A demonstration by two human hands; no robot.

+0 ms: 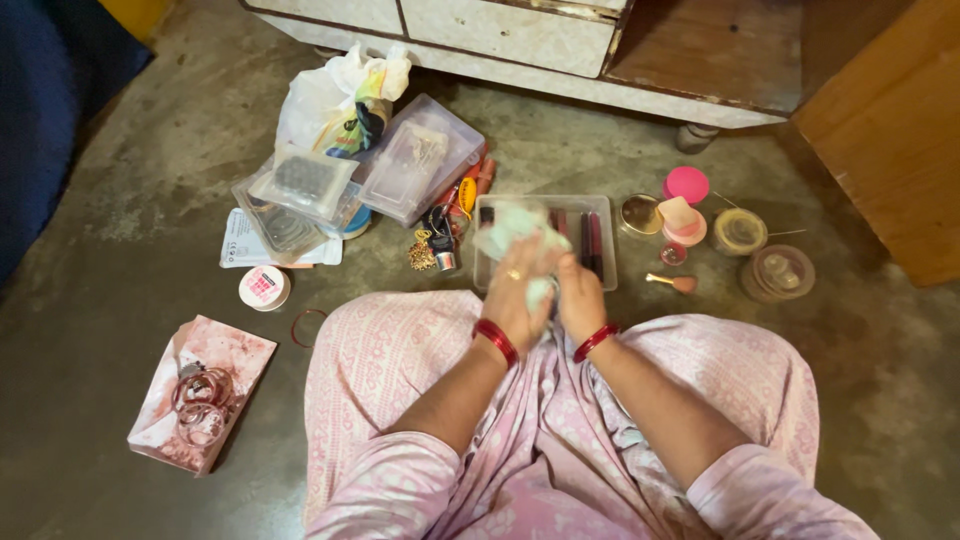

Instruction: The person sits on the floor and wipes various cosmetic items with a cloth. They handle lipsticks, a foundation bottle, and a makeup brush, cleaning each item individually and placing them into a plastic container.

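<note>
Both hands, left hand (517, 290) and right hand (580, 297), clenched a pale green cloth (515, 228) above the clear rectangular tray (603, 268); a round pink-labelled tub (265, 288) sat on the floor's left side.

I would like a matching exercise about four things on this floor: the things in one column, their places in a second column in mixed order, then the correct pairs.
Things
1. round pink lid
2. loose red bangle
3. white plastic bag
4. pale crumpled cloth

Places
A. held in both hands over the clear tray
B. left of the knee
C. by the cabinet, far left
D. right of the tray, among small jars

Pairs: 1-D, 2-B, 3-C, 4-A
</note>
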